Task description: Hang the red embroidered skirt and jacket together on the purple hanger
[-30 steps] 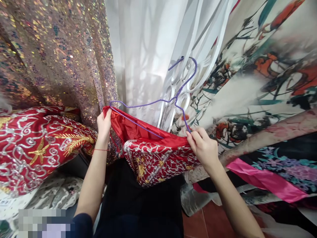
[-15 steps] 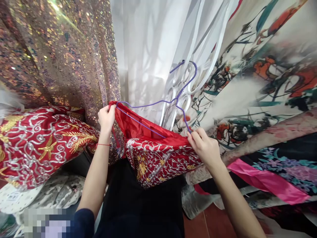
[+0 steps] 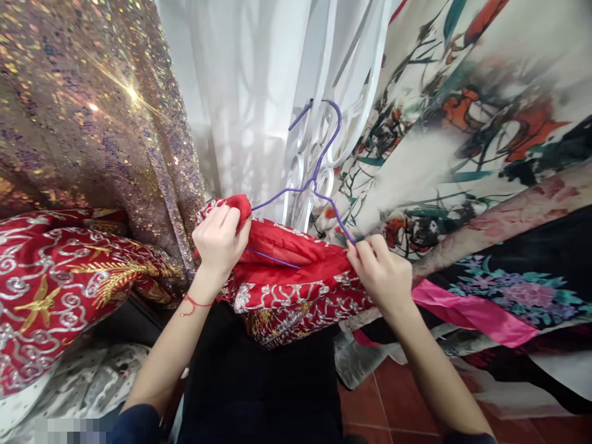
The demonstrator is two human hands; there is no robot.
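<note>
Sequin fabric hangs at 10 o'clock, gold and purple glints. White curtain at 12 o'clock, white scrollwork grille just right of it. Floral print cloth fills 2 o'clock; pink strip below it at 4 o'clock. Red embroidered cushion at 8 o'clock. Red floor tiles at 5 o'clock.

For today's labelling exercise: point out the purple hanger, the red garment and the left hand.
purple hanger [image 3: 333, 129], head view, hook curve.
red garment [image 3: 296, 296], head view, embroidered front.
left hand [image 3: 219, 237], head view, back of hand.
</note>
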